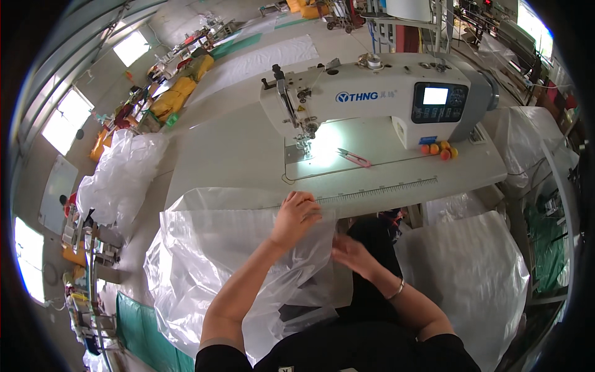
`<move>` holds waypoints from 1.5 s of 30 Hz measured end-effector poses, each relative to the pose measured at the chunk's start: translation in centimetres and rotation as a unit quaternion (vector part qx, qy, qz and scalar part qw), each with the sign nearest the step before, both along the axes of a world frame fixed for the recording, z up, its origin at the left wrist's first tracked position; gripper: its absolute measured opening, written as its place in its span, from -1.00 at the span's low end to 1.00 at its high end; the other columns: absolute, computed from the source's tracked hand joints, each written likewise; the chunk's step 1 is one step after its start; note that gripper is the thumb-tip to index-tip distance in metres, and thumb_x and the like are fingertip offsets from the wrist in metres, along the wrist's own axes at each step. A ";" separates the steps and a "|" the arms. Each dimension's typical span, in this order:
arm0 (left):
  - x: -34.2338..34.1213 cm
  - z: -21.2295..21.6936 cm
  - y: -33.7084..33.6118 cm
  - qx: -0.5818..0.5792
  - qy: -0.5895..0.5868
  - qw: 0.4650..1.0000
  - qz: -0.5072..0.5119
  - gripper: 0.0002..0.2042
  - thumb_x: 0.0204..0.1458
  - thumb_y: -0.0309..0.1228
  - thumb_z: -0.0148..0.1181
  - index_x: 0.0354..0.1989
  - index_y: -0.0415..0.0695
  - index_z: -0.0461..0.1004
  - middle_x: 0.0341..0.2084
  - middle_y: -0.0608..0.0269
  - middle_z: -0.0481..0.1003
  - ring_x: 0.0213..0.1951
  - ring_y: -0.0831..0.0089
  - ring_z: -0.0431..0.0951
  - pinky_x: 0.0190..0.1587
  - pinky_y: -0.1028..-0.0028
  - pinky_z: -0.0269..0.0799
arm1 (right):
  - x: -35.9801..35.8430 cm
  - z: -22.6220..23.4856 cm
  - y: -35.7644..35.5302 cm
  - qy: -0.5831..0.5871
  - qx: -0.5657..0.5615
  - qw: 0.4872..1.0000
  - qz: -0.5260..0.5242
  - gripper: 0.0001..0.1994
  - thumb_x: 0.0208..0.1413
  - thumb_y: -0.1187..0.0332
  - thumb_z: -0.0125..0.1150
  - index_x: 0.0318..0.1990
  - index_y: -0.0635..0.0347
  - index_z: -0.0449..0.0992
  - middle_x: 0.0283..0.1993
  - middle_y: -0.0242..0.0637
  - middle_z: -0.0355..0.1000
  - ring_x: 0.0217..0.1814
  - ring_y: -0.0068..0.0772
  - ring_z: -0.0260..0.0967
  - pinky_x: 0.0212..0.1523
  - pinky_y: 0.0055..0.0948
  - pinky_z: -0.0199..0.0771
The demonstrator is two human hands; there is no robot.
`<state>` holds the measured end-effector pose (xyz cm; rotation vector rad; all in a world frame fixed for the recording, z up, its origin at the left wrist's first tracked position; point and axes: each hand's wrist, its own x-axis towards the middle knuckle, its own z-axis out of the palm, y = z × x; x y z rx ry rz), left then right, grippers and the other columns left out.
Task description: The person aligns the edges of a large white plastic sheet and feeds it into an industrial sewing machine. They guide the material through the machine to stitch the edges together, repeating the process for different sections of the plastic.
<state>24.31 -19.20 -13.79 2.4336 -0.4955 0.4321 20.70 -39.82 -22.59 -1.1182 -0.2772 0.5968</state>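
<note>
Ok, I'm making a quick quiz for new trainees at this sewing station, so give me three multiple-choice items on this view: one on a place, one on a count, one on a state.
1. Where do the small pink-handled thread snips lie?
A. on the white sewing table, right of the needle
B. on the floor
C. in the right hand

2. How many small orange balls sit by the white sewing machine?
A. one
B. four
C. nine

3. What is the left hand doing?
A. hanging free
B. pressing on the clear plastic sheet at the table edge
C. holding snips

Answers: 1 A, the snips rest on the tabletop beside the lit needle area; 2 B, four balls cluster under the machine's screen; 3 B, the left hand lies on the sheet, while the right hand pinches it lower down.
</note>
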 end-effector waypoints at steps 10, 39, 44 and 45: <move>1.9 0.7 0.2 -0.107 0.085 0.988 0.069 -0.85 -0.13 -0.53 0.33 -0.45 -0.25 0.44 -0.43 0.18 0.46 -0.34 0.23 0.48 -0.27 0.36 0.44 | 7.2 8.4 1.2 -0.510 -0.456 0.662 -0.307 -0.87 -0.06 0.38 0.31 -0.35 0.19 0.53 -0.34 -0.28 0.40 -0.23 -0.20 0.41 -0.27 -0.27 0.44; 2.8 9.7 1.5 -0.135 0.102 0.985 -0.024 -0.89 -0.02 -0.49 0.29 -0.43 -0.26 0.49 -0.47 0.26 0.50 -0.33 0.52 0.48 -0.20 0.49 0.37 | 7.1 10.3 6.3 -0.153 0.012 0.962 -0.225 -0.85 0.08 0.52 0.26 -0.21 0.39 0.54 -0.39 -0.35 0.52 -0.36 -0.68 0.42 -0.30 -0.69 0.39; 3.7 10.4 3.1 -0.069 0.166 0.983 -0.022 -0.80 0.06 -0.38 0.24 -0.45 -0.30 0.52 -0.60 0.32 0.44 -0.46 0.61 0.43 -0.38 0.55 0.35 | 6.5 10.7 7.6 -0.174 0.015 0.962 -0.211 -0.71 0.11 0.52 0.21 0.01 0.30 0.47 -0.42 -0.36 0.51 -0.40 -0.68 0.42 -0.32 -0.65 0.41; 3.9 10.5 3.0 -0.073 0.177 0.982 -0.009 -0.79 0.08 -0.37 0.22 -0.45 -0.31 0.52 -0.62 0.34 0.43 -0.48 0.63 0.41 -0.41 0.56 0.33 | 5.9 10.7 7.5 -0.180 0.002 0.963 -0.203 -0.66 0.11 0.51 0.20 0.07 0.28 0.44 -0.43 -0.37 0.51 -0.42 -0.69 0.41 -0.34 -0.63 0.42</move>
